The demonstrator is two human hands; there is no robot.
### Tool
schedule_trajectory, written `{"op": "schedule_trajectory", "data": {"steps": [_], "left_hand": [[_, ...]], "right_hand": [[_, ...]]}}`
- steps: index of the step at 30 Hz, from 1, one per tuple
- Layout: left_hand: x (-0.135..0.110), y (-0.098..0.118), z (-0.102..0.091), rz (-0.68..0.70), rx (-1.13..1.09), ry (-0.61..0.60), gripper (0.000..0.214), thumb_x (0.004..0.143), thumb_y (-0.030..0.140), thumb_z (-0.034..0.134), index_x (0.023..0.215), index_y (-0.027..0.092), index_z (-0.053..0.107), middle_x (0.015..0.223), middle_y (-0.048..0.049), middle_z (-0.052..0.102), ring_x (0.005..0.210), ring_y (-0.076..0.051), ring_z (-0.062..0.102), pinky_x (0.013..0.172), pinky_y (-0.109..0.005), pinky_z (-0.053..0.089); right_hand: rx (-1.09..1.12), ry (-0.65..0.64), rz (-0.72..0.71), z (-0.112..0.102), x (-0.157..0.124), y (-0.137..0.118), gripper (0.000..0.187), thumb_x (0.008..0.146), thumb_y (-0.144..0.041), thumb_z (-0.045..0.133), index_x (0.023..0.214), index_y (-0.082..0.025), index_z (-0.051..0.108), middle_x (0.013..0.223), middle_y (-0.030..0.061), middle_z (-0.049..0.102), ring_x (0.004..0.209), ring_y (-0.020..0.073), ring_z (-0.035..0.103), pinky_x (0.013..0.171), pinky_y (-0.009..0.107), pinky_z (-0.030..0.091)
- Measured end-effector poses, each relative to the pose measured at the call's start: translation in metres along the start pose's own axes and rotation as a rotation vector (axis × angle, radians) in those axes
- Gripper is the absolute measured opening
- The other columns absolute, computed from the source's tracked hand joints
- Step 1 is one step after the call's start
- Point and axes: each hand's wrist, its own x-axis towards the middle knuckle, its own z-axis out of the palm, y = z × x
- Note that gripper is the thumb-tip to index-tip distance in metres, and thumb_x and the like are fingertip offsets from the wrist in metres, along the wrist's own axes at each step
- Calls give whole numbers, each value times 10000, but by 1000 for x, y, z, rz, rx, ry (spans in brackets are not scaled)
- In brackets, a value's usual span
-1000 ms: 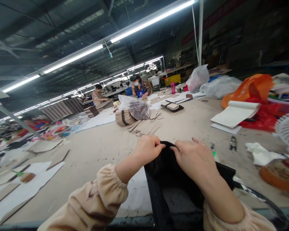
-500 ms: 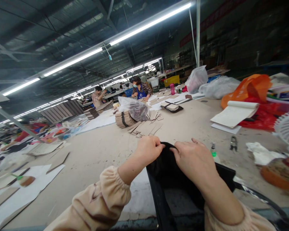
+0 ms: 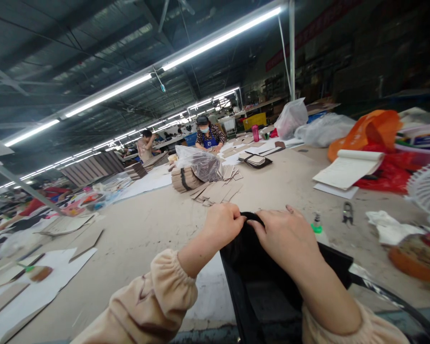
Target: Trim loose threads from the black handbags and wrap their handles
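A black bag (image 3: 263, 286) lies at the near edge of the table, tilted toward me, with its rim facing away. My left hand (image 3: 224, 222) pinches the far rim between thumb and curled fingers. Just to the right, my right hand (image 3: 284, 234) grips the same rim, thumb on the near side and fingers over the edge. Only a short stretch of rim shows between the two thumbs. A dark strap (image 3: 383, 291) with a light pattern runs off the bag's right side. My right forearm covers much of the bag.
Bundled brown cardboard pieces (image 3: 184, 179) lie ahead. At right are a small green-capped bottle (image 3: 317, 224), thread snips (image 3: 348, 213), a notepad (image 3: 349, 167) and a white fan (image 3: 428, 191). A glue bottle (image 3: 39, 273) lies at left. Two co-workers sit farther back.
Both hands keep their hold on the bag's rim, with only a slight shift. The co-worker in the blue apron has raised their head.
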Motion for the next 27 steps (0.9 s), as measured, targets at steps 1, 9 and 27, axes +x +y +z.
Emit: {"op": "schedule_trajectory", "data": {"steps": [1, 9, 27], "left_hand": [[0, 0, 0, -1, 12, -4, 197, 744, 328, 560, 629, 198, 653, 651, -2, 652, 630, -142, 565, 566, -245, 371], [0, 1, 2, -7, 14, -6, 192, 733, 324, 567, 606, 196, 631, 638, 2, 643, 624, -141, 561, 569, -248, 371], [-31, -7, -21, 50, -284, 136, 135, 675, 266, 682, 763, 203, 602, 1089, -40, 648, 1014, -200, 588, 920, -349, 435]], "right_hand": [[5, 3, -3, 1, 1, -1, 211, 844, -322, 506, 772, -181, 644, 742, 78, 686, 715, 204, 611, 895, 399, 319], [21, 37, -23, 7, 4, 0, 200, 844, -227, 483, 709, -182, 623, 719, 65, 679, 704, 199, 602, 864, 362, 340], [31, 49, 3, 10, 5, 3, 193, 837, -205, 464, 744, -167, 628, 747, 70, 679, 738, 191, 593, 926, 372, 300]]}}
